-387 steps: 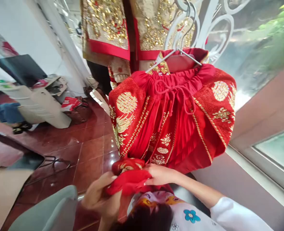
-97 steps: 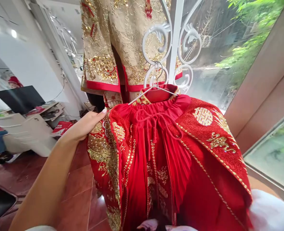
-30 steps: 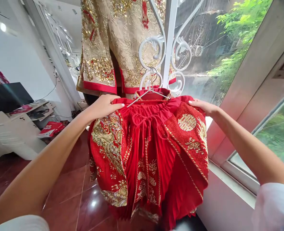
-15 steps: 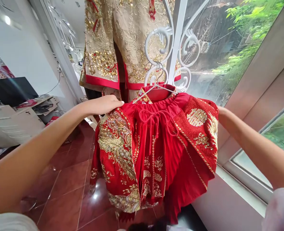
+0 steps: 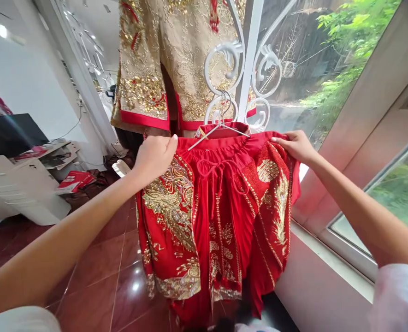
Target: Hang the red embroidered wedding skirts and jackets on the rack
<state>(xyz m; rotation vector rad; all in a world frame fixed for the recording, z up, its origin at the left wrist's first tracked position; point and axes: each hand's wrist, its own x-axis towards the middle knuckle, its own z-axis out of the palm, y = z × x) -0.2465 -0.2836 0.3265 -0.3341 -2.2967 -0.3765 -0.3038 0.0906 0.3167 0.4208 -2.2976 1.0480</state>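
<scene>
A red pleated skirt (image 5: 247, 244) with a gathered waistband and a tied drawstring (image 5: 215, 169) hangs in front of me. A wire hanger (image 5: 221, 121) shows at its top edge. Gold-embroidered red panels (image 5: 171, 203) lie at both sides, and a red collar stands behind the hanger. My left hand (image 5: 155, 157) is closed on the waistband's left end, thumb on top. At the right end, my right hand (image 5: 296, 144) pinches the waistband between thumb and fingers. Between my two hands the waistband is stretched wide.
A beige garment with gold beading (image 5: 193, 69) hangs behind, beside a white scrollwork metal frame (image 5: 247, 60). The window (image 5: 293, 78) and its sill are close on the right. To the left stand a white desk (image 5: 17, 189), a monitor (image 5: 13, 133) and a red box (image 5: 75, 180).
My right hand has come round into view, its thumb on the front of the waistband. The waistband is pulled wider and straighter, and the right embroidered panel has swung inward. My left hand has shifted slightly.
</scene>
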